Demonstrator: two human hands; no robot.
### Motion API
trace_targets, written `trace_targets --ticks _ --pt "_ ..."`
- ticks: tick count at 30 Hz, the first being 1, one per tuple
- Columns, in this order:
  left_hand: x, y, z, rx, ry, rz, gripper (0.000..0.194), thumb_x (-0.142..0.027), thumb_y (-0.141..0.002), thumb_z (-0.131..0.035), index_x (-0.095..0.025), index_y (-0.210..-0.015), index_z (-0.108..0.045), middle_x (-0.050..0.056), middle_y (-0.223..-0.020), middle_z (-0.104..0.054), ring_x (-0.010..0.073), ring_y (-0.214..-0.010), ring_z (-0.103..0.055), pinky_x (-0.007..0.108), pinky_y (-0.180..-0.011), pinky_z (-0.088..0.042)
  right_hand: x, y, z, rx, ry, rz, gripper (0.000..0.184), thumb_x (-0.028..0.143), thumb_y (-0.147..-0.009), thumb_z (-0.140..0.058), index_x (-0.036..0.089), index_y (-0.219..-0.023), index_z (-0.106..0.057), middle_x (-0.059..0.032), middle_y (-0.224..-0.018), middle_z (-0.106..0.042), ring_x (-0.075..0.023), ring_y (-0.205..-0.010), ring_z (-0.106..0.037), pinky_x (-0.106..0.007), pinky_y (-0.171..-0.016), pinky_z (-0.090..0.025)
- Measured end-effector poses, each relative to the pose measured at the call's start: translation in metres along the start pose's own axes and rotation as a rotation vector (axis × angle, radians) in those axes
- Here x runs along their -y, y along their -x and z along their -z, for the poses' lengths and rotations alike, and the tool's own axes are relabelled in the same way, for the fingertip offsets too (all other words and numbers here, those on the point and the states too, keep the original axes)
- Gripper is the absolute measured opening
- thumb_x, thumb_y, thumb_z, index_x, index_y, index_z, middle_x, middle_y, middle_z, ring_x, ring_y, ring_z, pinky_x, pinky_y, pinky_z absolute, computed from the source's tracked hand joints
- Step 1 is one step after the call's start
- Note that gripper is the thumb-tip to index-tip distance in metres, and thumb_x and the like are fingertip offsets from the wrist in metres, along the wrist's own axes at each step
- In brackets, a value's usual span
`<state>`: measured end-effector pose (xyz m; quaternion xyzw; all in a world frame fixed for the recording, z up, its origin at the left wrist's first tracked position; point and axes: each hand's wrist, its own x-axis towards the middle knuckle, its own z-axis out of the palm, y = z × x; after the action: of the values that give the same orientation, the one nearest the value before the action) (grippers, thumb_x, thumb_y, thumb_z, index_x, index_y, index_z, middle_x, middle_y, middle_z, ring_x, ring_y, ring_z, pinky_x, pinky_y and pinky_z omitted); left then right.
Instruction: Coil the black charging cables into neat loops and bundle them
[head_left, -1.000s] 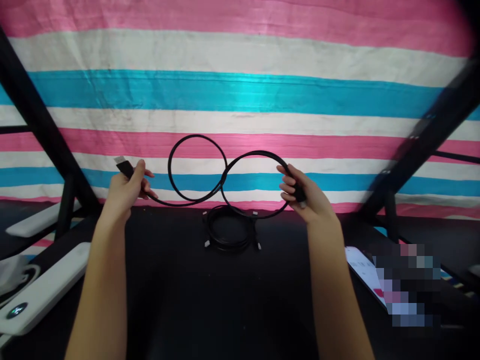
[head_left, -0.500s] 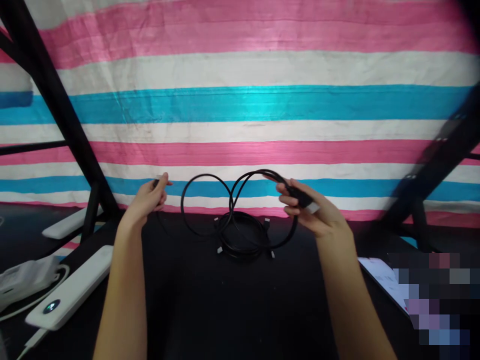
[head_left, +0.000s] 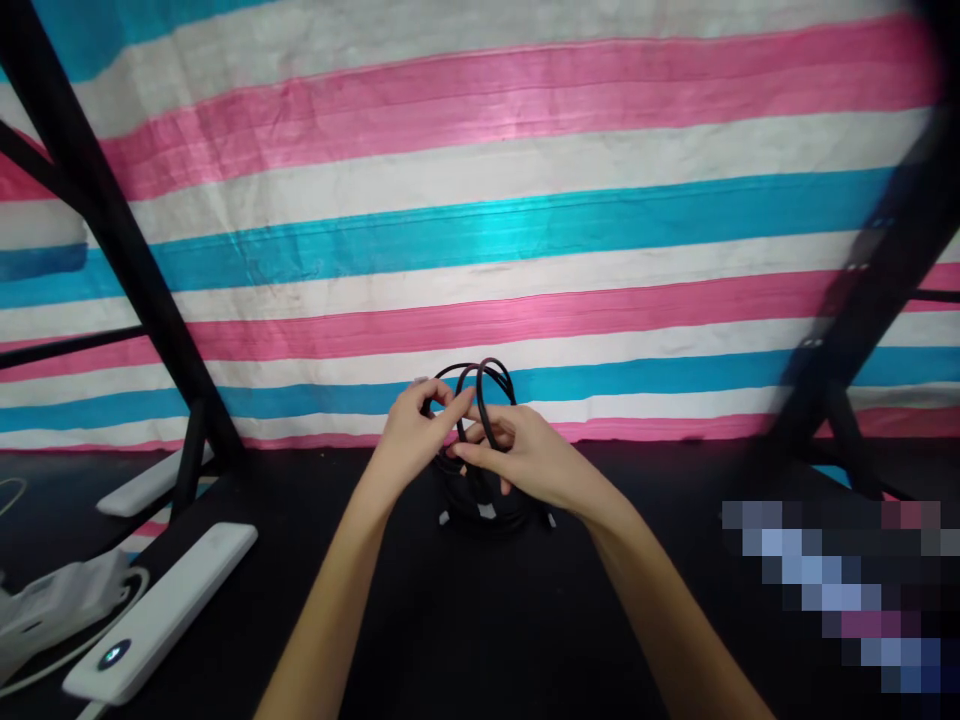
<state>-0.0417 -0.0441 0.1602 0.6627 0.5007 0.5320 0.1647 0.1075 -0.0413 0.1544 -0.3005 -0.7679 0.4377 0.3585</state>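
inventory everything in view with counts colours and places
held cable: 1, black, looped between the hands
coiled cable: count unclear, black, beneath the hands
white bars: 2, white, left
adapter: 1, white, far left
cords: count unclear, white, left
tabletop: at least 1, black, below
striped sheet: 1, pink, white, blue, background
frame posts: 2 main, black, both sides
pixelated patch: 1, mixed colours, lower right
left hand: 1, bare, centre
right hand: 1, bare, centre

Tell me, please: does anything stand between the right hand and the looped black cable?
Nothing visible does: the right hand holds the looped black cable. The left hand is close beside it; a black cable coil lies below, on the table.
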Motion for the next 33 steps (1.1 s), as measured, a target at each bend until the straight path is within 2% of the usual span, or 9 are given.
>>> trace_targets --ticks 4,7,10,13,17,25,27,30,33 --pt "0.014 -0.006 0.016 0.062 -0.142 0.011 0.022 -0.037 -0.072 -0.056 -0.019 -0.059 -0.051 0.0 -0.064 -0.052 0.0161 -0.07 -0.049 0.027 -0.069 -0.038 0.002 0.002 0.007 0.025 0.029 0.004 0.032 0.029 -0.082 -0.059 0.019 -0.112 -0.066 -0.0069 -0.085 -0.068 -0.0159 -0.068 -0.065 -0.015 -0.033 -0.044" --pt "0.026 -0.008 0.044 0.025 -0.218 0.091 0.023 -0.038 -0.068 -0.055 -0.018 -0.056 -0.056 0.001 -0.062 -0.055 0.0185 -0.072 -0.052 0.03 -0.074 -0.039 0.003 0.006 0.028 -0.078 -0.003 -0.014 0.039 0.038 -0.085 -0.055 0.019 -0.117 -0.063 -0.0104 -0.096 -0.069 -0.0169 -0.07 -0.067 -0.014 -0.03 -0.039" --pt "0.04 -0.008 0.073 -0.055 -0.235 0.178 0.028 -0.044 -0.067 -0.057 -0.017 -0.06 -0.062 0.005 -0.075 -0.064 0.0228 -0.082 -0.057 0.031 -0.075 -0.041 -0.004 0.011 0.059 -0.309 0.025 -0.012 0.044 0.049 -0.085 -0.052 0.019 -0.116 -0.064 -0.0121 -0.099 -0.069 -0.0178 -0.076 -0.067 -0.014 -0.033 -0.039" --pt "0.048 -0.005 0.091 0.014 -0.264 0.191 0.033 -0.049 -0.065 -0.061 -0.017 -0.058 -0.065 0.01 -0.095 -0.068 0.0268 -0.097 -0.058 0.03 -0.077 -0.042 -0.016 0.014 0.083 -0.533 0.018 -0.004 0.045 0.052 -0.083 -0.055 0.022 -0.114 -0.065 -0.0111 -0.1 -0.068 -0.0185 -0.082 -0.066 -0.013 -0.037 -0.04" --pt "0.047 -0.001 0.098 0.145 -0.306 0.196 0.033 -0.049 -0.068 -0.06 -0.018 -0.06 -0.068 0.01 -0.103 -0.069 0.0251 -0.092 -0.061 0.029 -0.072 -0.044 -0.026 0.015 0.099 -0.818 -0.068 0.072 0.044 0.054 -0.08 -0.058 0.024 -0.11 -0.067 -0.009 -0.101 -0.066 -0.0163 -0.075 -0.065 -0.015 -0.035 -0.036" --pt "0.059 -0.003 0.107 0.124 -0.349 0.197 0.037 -0.053 -0.066 -0.058 -0.018 -0.066 -0.068 0.008 -0.095 -0.069 0.0246 -0.086 -0.061 0.029 -0.07 -0.045 -0.043 0.023 0.134 -1.354 -0.245 0.186 0.025 0.036 -0.079 -0.061 0.02 -0.098 -0.068 -0.0038 -0.089 -0.061 -0.0107 -0.07 -0.061 -0.019 -0.047 -0.041" --pt "0.064 -0.005 0.102 0.173 -0.385 0.193 0.039 -0.055 -0.067 -0.056 -0.018 -0.067 -0.067 0.008 -0.087 -0.069 0.025 -0.083 -0.061 0.031 -0.072 -0.045 -0.043 0.022 0.135 -1.354 -0.194 0.244 0.024 0.037 -0.078 -0.061 0.018 -0.092 -0.068 -0.0035 -0.085 -0.061 -0.01 -0.065 -0.058 -0.02 -0.044 -0.037" --pt "0.066 -0.008 0.08 0.309 -0.462 0.213 0.038 -0.054 -0.071 -0.053 -0.018 -0.067 -0.065 0.009 -0.078 -0.067 0.0254 -0.076 -0.061 0.035 -0.072 -0.046 -0.033 0.014 0.115 -1.197 -0.002 0.371 0.02 0.036 -0.078 -0.062 0.018 -0.084 -0.068 -0.0016 -0.074 -0.06 -0.0089 -0.056 -0.049 -0.021 -0.043 -0.031" --pt "0.054 -0.007 0.043 0.295 -0.39 0.151 0.035 -0.046 -0.074 -0.056 -0.017 -0.092 -0.063 0.012 -0.103 -0.065 0.0263 -0.092 -0.061 0.037 -0.08 -0.047 -0.019 0.003 0.077 -0.966 0.366 0.504 0.012 0.027 -0.079 -0.062 0.022 -0.085 -0.071 -0.0014 -0.075 -0.061 -0.0121 -0.067 -0.054 -0.024 -0.054 -0.039"
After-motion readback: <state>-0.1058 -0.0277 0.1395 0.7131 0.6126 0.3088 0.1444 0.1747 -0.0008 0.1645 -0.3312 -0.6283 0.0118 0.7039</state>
